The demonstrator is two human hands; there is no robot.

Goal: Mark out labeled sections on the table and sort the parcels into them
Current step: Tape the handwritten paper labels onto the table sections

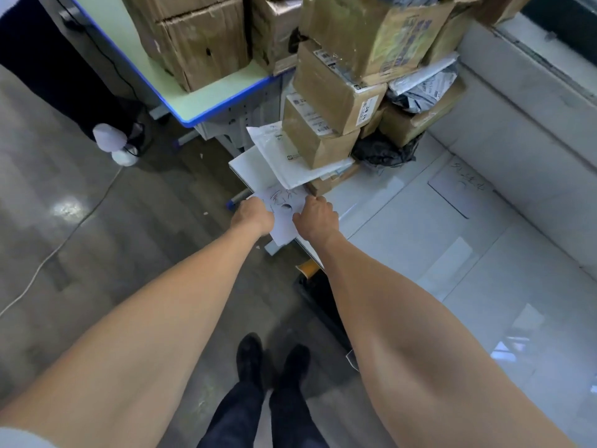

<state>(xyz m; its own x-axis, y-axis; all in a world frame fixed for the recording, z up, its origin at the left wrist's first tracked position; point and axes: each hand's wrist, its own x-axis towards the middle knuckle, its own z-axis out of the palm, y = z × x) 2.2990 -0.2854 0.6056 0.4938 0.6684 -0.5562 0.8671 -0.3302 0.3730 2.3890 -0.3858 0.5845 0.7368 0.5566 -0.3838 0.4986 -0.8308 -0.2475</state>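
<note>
A white paper sheet (pixel 284 215) with dark handwriting lies at the near left corner of the white table (pixel 420 240). My left hand (pixel 255 216) grips the sheet's left edge and my right hand (pixel 315 218) grips its right side, fingers curled; both hide part of the writing. Behind the sheet stands a pile of parcels: brown cardboard boxes (pixel 336 101), white mailer bags (pixel 287 163), a grey bag (pixel 423 85) and a black bag (pixel 384 150). Farther right, another labeled sheet (pixel 462 189) lies flat on the table.
A second table with a blue edge (pixel 206 101) carries large cardboard boxes (pixel 193 37) at the back left. Another person's dark legs and white shoe (pixel 119 147) stand at the left. A white cable (pixel 51 253) runs over the grey floor. My black shoes (pixel 271 360) are below.
</note>
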